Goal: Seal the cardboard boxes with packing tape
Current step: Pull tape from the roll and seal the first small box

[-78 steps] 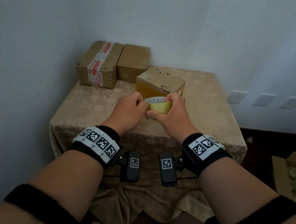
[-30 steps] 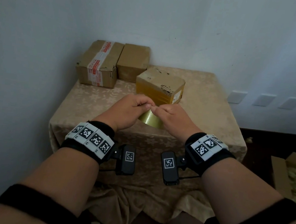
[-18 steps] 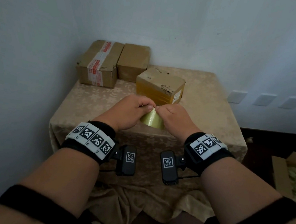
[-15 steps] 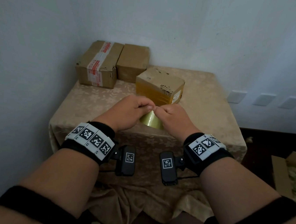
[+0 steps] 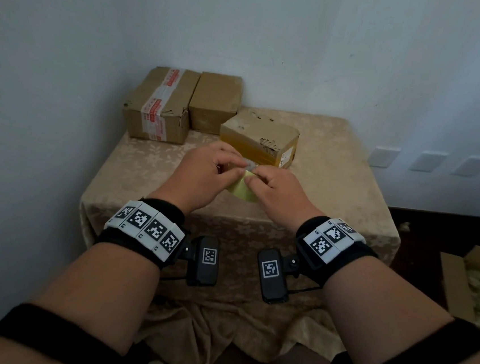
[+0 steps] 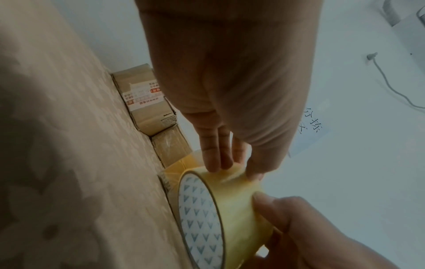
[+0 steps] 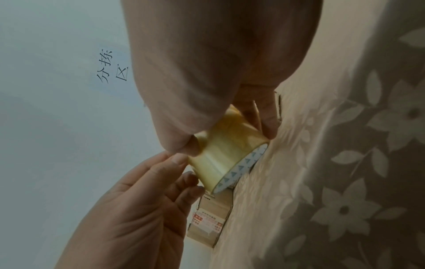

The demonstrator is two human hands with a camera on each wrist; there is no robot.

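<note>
Tape roll (image 5: 242,189) held just above the surface (image 5: 337,177), directly in front of the nearest box (image 5: 260,136), both hands on it. Left hand (image 5: 204,172) curled over the roll's outer band, fingertips (image 6: 217,163) pressing the top of the winding; right hand (image 5: 276,190) pinching the band from the other side, thumb (image 6: 266,202) flat on the film (probably hunting for the free end, none visible yet). Light, rigid ring: stiff printed core, glossy yellowish film, slick on the outside and sticky only once peeled. Best gripped through the core or across both flat rims, leaving the band free to unwind. Nearest box: soft corrugated card, scuffed top, yellow tape already banding its front face. Behind it, two more boxes against the wall, the box with red-printed tape (image 5: 159,108) and a plain box (image 5: 214,102), touching. Surface covered in a slightly shiny floral-woven cloth, likely low grip for sliding boxes.
</note>
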